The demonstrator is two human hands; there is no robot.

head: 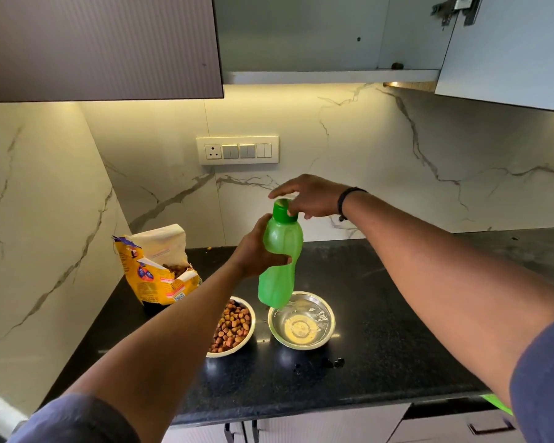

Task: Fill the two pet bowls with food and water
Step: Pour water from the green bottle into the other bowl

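Two steel pet bowls stand side by side on the black counter. The left bowl holds brown kibble and is partly hidden by my left forearm. The right bowl has clear water in it. Above them I hold a green plastic bottle nearly upright, its base over the water bowl's rim. My left hand grips the bottle's middle. My right hand is at the top, fingers pinched on the darker green cap.
An open yellow pet food bag stands at the back left of the black counter, near the marble wall corner. A switch panel is on the backsplash. Overhead cabinets hang above; the right one's door is open. Drawers sit below the counter edge.
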